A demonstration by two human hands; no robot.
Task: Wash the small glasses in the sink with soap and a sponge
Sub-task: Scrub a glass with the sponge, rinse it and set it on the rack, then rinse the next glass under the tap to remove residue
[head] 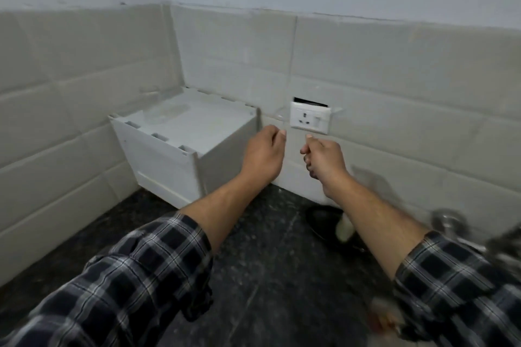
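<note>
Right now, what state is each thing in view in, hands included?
left hand: raised, fingers curled, nothing visible in it
right hand: raised, fingers curled, nothing visible in it
white box: standing in the corner of the counter, top closed
wall socket: nothing plugged in; switch position too small to tell
dark dish: on the counter, too blurred to tell more

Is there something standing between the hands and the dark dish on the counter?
Nothing visible does. The left hand and right hand are raised before the tiled wall; the dark dish lies on the counter below the right forearm, which covers part of it. No glasses are in view.
</note>
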